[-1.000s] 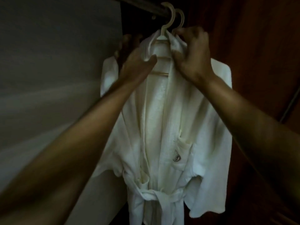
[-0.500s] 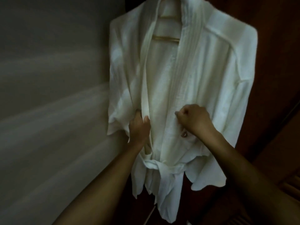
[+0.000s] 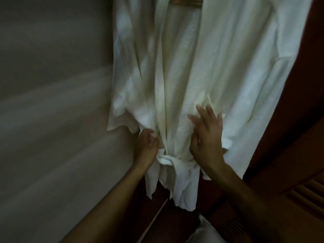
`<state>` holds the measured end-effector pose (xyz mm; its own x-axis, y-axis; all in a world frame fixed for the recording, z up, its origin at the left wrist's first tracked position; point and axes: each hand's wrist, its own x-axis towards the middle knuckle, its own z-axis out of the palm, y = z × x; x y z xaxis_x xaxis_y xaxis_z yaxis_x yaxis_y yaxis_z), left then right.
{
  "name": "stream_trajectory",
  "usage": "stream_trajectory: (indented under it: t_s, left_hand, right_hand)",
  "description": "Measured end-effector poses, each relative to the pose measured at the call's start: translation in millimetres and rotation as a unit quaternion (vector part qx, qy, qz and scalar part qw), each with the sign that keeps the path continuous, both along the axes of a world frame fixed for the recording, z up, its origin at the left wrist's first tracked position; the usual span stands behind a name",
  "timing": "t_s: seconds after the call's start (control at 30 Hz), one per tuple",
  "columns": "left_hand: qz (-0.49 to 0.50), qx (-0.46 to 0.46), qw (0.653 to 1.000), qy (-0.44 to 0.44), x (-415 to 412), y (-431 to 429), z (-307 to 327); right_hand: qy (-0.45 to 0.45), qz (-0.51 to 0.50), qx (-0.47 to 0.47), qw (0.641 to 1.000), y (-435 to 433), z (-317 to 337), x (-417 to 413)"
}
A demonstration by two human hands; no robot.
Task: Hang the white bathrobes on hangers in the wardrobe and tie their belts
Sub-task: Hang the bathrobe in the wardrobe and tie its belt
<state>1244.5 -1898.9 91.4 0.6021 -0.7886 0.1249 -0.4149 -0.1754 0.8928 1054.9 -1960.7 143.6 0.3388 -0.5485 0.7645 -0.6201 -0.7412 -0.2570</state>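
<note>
Straightening the hung bathrobe [image 3: 228, 67] above its tied belt.
Left hand [image 3: 146, 146] curls at the front edge just above the belt knot [image 3: 166, 159], its grip unclear in the blur. Right hand [image 3: 206, 137] lies flat with spread fingers, likely smoothing. Hanger [image 3: 186, 2] sits far above.

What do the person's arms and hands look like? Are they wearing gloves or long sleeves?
No gloves and no long sleeves. The left forearm and right forearm are bare as far as the picture shows, and so are the left hand and right hand. I see no watch, bracelet or ring, but the picture is dim and blurry, so something small could be missed.
</note>
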Motion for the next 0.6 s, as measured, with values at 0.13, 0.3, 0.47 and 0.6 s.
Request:
stream_trajectory:
  t_s: [0.13, 0.3, 0.47, 0.6]
  left_hand:
    - [0.065, 0.153, 0.984, 0.065, 22.8, 22.0, -72.7]
    - [-0.034, 0.210, 0.977, 0.027, 35.7, -5.1, -113.4]
    - [-0.096, 0.240, 0.965, -0.033, 39.8, -40.2, -110.4]
    - [-0.182, 0.221, 0.958, -0.003, 39.6, -28.7, -113.1]
  right_hand:
    - [-0.006, 0.081, 0.061, 0.995, 33.6, -72.8, -9.3]
    - [0.064, 0.036, 0.224, 0.972, 29.5, -142.0, 4.7]
    - [0.186, -0.059, 0.229, 0.954, 6.0, -149.7, 29.5]
    - [0.259, -0.010, 0.255, 0.931, -3.6, -154.8, 30.6]
